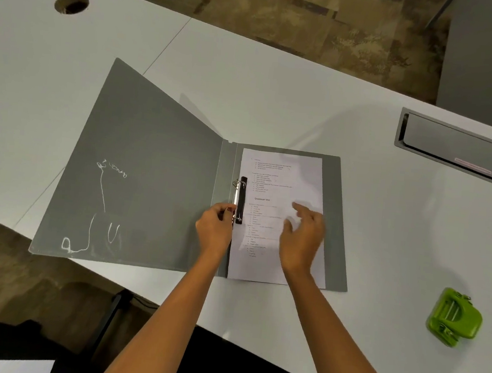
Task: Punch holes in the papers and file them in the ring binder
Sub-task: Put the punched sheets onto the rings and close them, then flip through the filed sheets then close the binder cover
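Note:
A grey ring binder [137,176] lies open on the white desk, its left cover spread wide with white scribbles on it. A printed sheet of paper [281,183] rests on the right half, its left edge at the black ring mechanism [241,199]. My left hand [215,228] pinches the lower metal ring of that mechanism with its fingertips. Just above the lower middle of the sheet is my right hand [304,238], fingers spread and holding nothing. A green hole punch [454,317] sits on the desk to the right, away from both hands.
The white desk [277,99] has a round cable hole [71,3] at the far left and a grey cable tray lid [464,150] at the right. The desk's near edge runs just below the binder. Carpeted floor lies beyond.

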A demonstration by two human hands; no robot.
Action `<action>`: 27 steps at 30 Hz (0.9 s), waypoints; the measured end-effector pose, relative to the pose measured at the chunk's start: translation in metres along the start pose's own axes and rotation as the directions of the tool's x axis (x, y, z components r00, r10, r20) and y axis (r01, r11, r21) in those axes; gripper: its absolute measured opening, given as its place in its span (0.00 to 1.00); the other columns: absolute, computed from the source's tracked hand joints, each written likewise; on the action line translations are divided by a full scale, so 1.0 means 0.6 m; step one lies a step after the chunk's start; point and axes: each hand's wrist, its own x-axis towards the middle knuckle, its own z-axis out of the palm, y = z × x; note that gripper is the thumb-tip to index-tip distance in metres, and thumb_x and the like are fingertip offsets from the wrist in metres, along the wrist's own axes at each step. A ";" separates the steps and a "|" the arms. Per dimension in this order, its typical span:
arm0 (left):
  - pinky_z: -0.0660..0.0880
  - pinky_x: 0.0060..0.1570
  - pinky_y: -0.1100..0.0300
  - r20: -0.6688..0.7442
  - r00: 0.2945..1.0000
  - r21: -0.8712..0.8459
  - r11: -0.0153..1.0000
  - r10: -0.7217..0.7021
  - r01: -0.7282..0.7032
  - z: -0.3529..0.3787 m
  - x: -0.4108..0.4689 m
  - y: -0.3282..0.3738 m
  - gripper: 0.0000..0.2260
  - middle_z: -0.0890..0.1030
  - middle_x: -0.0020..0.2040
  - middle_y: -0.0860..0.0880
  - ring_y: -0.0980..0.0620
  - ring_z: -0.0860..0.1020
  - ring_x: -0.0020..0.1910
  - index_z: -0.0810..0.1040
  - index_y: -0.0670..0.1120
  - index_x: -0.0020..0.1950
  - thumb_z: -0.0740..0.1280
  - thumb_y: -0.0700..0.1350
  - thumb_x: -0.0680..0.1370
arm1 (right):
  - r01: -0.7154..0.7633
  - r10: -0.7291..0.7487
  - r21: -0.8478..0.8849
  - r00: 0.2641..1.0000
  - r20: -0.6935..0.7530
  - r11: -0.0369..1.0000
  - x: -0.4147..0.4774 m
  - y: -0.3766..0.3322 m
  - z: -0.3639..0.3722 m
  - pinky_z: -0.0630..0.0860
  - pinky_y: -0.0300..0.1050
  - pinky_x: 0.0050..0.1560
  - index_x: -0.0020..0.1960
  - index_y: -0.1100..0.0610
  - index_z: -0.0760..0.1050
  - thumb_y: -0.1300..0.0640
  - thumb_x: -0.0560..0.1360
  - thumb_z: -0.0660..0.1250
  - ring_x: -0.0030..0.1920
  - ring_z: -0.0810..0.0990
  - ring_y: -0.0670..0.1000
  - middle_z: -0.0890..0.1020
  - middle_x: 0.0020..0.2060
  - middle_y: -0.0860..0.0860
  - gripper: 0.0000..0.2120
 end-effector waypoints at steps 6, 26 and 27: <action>0.69 0.29 0.75 -0.015 1.000 -0.038 0.999 -0.008 0.007 0.000 -0.016 -0.007 0.10 0.82 0.54 0.46 0.58 0.75 0.40 0.79 0.44 0.58 0.61 0.41 0.80 | -0.257 0.251 -0.367 0.966 -0.065 0.894 -0.021 0.064 -0.062 0.74 0.53 0.58 0.66 0.61 0.66 0.51 0.72 0.71 0.60 0.71 0.61 0.71 0.61 0.61 0.28; 0.71 0.45 0.69 -0.036 0.999 -0.091 0.996 -0.003 -0.001 -0.020 -0.030 0.021 0.11 0.81 0.57 0.46 0.56 0.75 0.48 0.80 0.44 0.58 0.61 0.41 0.80 | -0.200 0.189 -0.119 0.977 -0.097 0.973 -0.035 0.038 -0.119 0.72 0.41 0.45 0.49 0.63 0.79 0.59 0.72 0.71 0.37 0.75 0.50 0.84 0.42 0.58 0.09; 0.71 0.47 0.67 -0.036 0.999 -0.088 0.996 -0.004 0.001 -0.021 -0.030 0.024 0.11 0.81 0.57 0.47 0.56 0.75 0.49 0.80 0.44 0.58 0.62 0.41 0.80 | -0.195 0.183 -0.127 0.978 -0.103 0.973 -0.037 0.037 -0.119 0.72 0.42 0.45 0.50 0.63 0.79 0.59 0.73 0.71 0.37 0.75 0.50 0.84 0.42 0.58 0.09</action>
